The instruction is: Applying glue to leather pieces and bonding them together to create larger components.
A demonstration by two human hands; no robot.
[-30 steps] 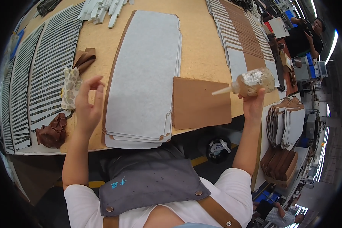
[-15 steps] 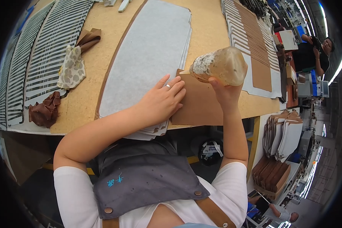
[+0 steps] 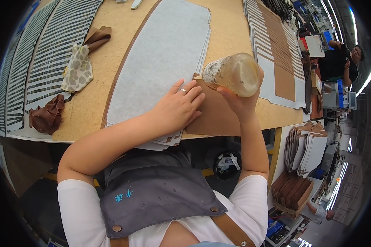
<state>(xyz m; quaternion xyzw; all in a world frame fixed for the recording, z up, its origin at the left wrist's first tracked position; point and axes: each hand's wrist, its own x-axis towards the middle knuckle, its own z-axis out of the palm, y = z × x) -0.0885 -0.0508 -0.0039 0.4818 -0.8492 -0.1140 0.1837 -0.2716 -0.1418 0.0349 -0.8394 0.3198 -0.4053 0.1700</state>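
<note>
My right hand (image 3: pixel 243 99) is wrapped round a cloudy, see-through squeeze bottle (image 3: pixel 235 74) with a worn, stained surface. The bottle is tipped over, its pale pointed nozzle (image 3: pixel 198 77) at the far left corner of a brown sheet (image 3: pixel 218 117). Whether the tip touches the sheet I cannot tell. My left hand (image 3: pixel 179 103) lies flat with fingers stretched, across the left edge of the brown sheet and the right edge of a stack of long white panels (image 3: pixel 152 61). A ring shows on one finger. Brown edging runs along the panels' left side.
Rows of overlapping striped strips (image 3: pixel 57 53) lie at the left, beside a spotted cloth (image 3: pixel 78 70) and a crumpled brown piece (image 3: pixel 47 115). More fanned brown and white pieces (image 3: pixel 276 53) lie at the right. A shelf below holds stacked panels (image 3: pixel 305 148). Another person (image 3: pixel 338 61) stands far right.
My right hand has shifted the bottle slightly left and tilted its base more toward me. My left hand stays almost in place. The person at the far right has moved an arm.
</note>
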